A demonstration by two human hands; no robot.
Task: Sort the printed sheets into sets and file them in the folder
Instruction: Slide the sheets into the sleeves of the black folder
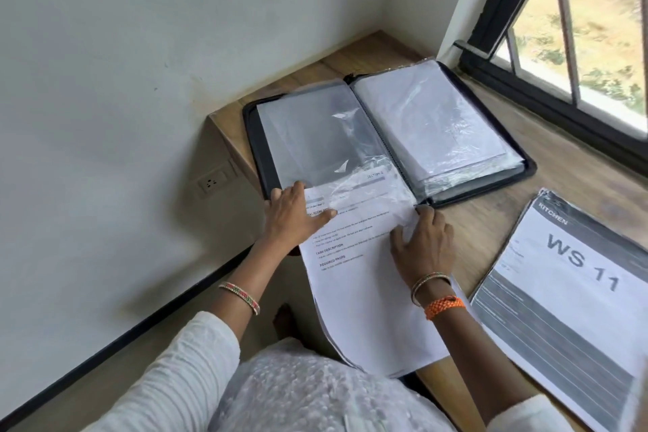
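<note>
A black zip folder [491, 95] lies open on the wooden desk, its clear plastic sleeves [326, 137] spread on both sides. A set of printed sheets [364, 291] has its top edge tucked into the mouth of the left sleeve, while the rest hangs over the desk's front edge. My left hand [292, 217] rests flat on the sheets' upper left corner at the sleeve's opening. My right hand [422, 242] presses on the sheets' right side, fingers at the crinkled sleeve edge near the folder's spine. Another stack of printed sheets [568, 309], headed "KITCHEN WS 11", lies to the right.
The wooden desk [491, 231] sits in a corner, with a white wall on the left and a black-framed window [547, 56] behind. A wall socket [212, 182] is below the desk's left end. My lap in white clothing is below the sheets.
</note>
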